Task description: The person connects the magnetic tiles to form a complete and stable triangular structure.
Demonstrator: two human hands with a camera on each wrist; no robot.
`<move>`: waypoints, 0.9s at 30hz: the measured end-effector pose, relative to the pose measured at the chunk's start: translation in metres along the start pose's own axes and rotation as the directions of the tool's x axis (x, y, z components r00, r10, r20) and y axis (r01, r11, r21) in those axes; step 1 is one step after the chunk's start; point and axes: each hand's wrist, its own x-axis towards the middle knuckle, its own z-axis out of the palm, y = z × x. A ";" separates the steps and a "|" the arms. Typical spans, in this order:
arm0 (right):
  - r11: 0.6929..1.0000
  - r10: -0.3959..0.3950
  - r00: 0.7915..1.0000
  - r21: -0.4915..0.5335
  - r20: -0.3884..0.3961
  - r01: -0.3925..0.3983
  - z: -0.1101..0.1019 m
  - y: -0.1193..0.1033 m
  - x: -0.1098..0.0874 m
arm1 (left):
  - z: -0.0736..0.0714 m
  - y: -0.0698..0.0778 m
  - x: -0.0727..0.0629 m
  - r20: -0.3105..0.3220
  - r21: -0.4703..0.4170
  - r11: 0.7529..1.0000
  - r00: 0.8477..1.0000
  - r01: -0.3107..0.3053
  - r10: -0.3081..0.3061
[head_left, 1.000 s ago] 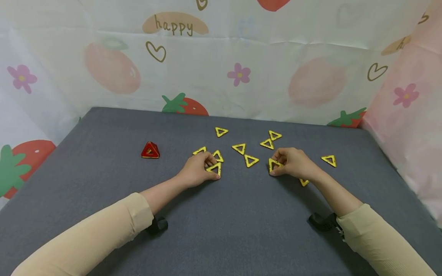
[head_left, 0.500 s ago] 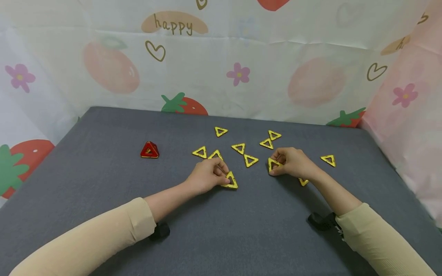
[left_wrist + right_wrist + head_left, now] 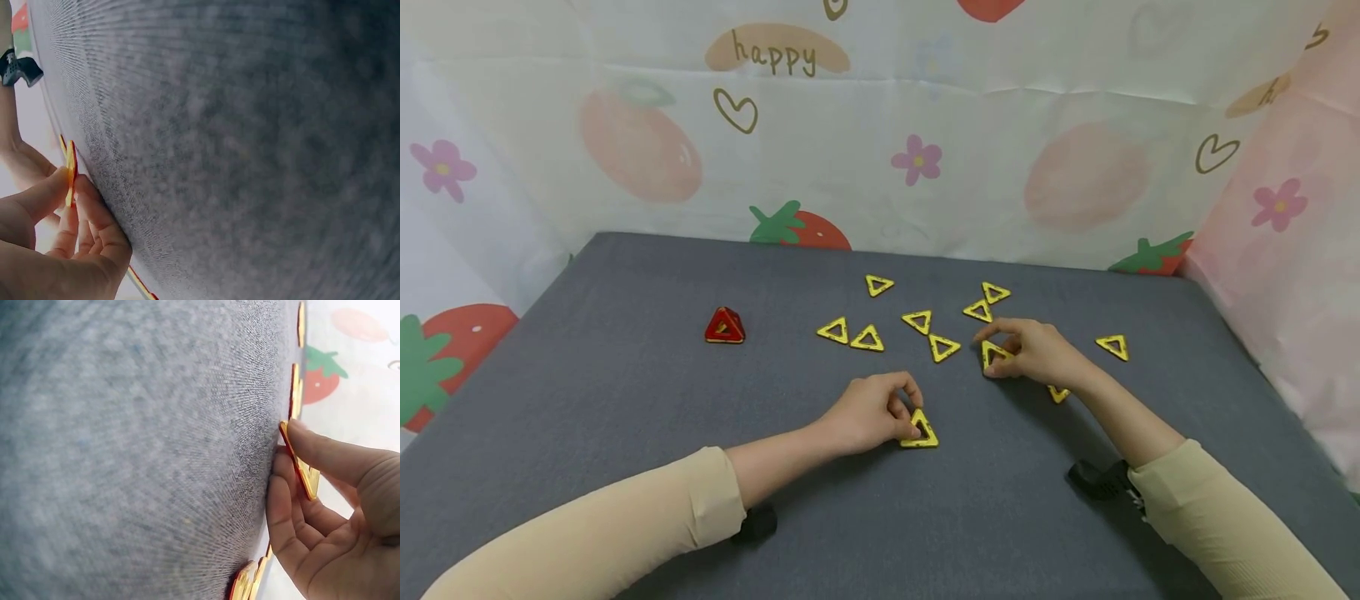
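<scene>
Backdrop: white cloth (image 3: 842,158) printed with strawberries, hearts and pink flowers, behind a desk (image 3: 850,533) spread with dark grey fabric.
Left hand (image 3: 868,414): fingers bent, gripping a flat yellow, red-edged, open-centred triangle (image 3: 928,430) between thumb and fingers.
Left triangle's lie: one corner points to the desk's far edge, the opposite side runs roughly along that edge; sides look near equal, so a long axis cannot be told.
Right hand (image 3: 1036,354): bent likewise, pinching a second yellow triangle (image 3: 987,358); index finger lifted clear.
Second triangle's lie: farther from the wearer; one corner points toward the desk's right edge, the opposite side runs near to far.
Loose triangles (image 3: 867,347): nine yellow ones, mostly toward the far edge, one partly behind the right forearm.
Red pyramid (image 3: 725,323): standing toward the desk's left edge, well apart.
</scene>
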 end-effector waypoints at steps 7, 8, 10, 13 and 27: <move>1.000 -0.026 1.000 0.008 0.007 0.026 0.001 0.001 0.000 | 0.006 0.001 -0.004 -0.010 0.074 0.996 0.998 -0.055 0.056; 1.000 -0.026 1.000 0.010 0.006 0.026 0.001 0.001 0.000 | 0.007 0.001 -0.004 -0.012 0.087 0.994 0.998 -0.065 0.066; 1.000 -0.022 1.000 0.014 0.006 0.022 0.001 0.000 -0.001 | 0.009 0.002 -0.005 -0.015 0.110 0.990 0.996 -0.082 0.084; 1.000 -0.008 1.000 0.022 0.009 0.008 0.001 0.000 -0.001 | 0.011 0.003 -0.006 -0.022 0.126 0.988 0.996 -0.084 0.088; 1.000 0.002 1.000 0.012 0.010 -0.002 0.001 0.001 0.000 | 0.009 0.003 -0.005 -0.038 0.156 0.985 0.996 -0.068 0.075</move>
